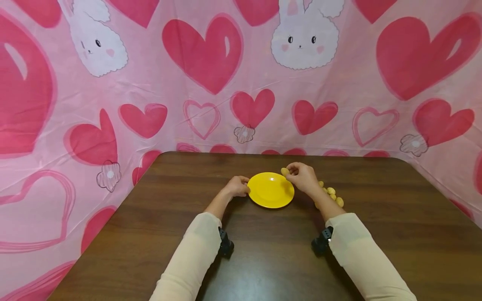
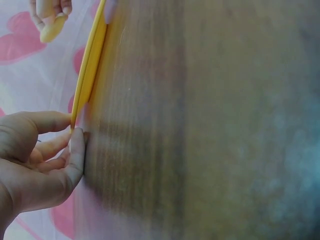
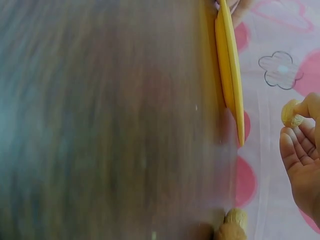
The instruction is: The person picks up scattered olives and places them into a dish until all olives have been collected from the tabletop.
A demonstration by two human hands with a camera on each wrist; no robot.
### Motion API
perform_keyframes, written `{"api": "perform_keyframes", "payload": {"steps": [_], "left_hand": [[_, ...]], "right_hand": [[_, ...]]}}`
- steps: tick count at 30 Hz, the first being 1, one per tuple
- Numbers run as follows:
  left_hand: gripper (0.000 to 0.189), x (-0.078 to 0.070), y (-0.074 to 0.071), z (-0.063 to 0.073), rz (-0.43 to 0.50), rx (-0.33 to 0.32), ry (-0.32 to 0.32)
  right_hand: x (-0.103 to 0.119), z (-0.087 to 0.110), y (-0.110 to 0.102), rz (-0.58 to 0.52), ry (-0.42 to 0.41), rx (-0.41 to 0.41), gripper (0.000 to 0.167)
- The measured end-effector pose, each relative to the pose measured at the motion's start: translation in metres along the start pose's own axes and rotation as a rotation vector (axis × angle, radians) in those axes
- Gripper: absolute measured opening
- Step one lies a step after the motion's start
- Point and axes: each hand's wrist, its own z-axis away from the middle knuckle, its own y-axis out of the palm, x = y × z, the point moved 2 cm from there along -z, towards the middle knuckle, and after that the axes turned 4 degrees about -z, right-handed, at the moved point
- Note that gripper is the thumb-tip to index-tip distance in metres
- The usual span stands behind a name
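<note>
A round yellow plate (image 1: 270,190) lies at the middle of the table. My left hand (image 1: 237,186) is at its left edge, and in the left wrist view the thumb and fingers pinch the rim. Above the plate's far right edge, my right hand (image 1: 302,177) holds a walnut (image 1: 285,172), yellowish tan with a rough shell. The right wrist view shows this walnut (image 3: 291,114) between thumb and fingertips, apart from the plate (image 3: 231,75). Several more walnuts (image 1: 331,191) lie on the table to the right, partly hidden by the right forearm.
The brown wooden table (image 1: 271,259) extends around the plate on all sides. Behind it hangs a pink cloth (image 1: 256,79) with hearts and rabbits. Dark wrist cameras (image 1: 226,244) sit at the cuffs of both pale sleeves.
</note>
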Motion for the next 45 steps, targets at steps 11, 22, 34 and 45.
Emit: {"api": "perform_keyframes", "payload": {"steps": [11,22,34,45], "left_hand": [[0.049,-0.075,-0.011,0.088,-0.028,0.015,0.008],[0.047,-0.126,-0.014,0.147,-0.061,-0.007,-0.043],[0.044,-0.157,-0.018,0.191,-0.097,-0.040,-0.050],[0.045,-0.155,-0.022,0.190,-0.067,-0.031,-0.041]], "right_hand": [[0.003,-0.008,0.021,0.012,-0.001,0.057,0.023],[0.007,-0.017,0.036,0.081,0.013,0.164,0.022],[0.007,-0.018,0.046,0.083,0.099,0.227,0.027],[0.007,-0.021,0.050,0.096,0.119,0.243,0.028]]}}
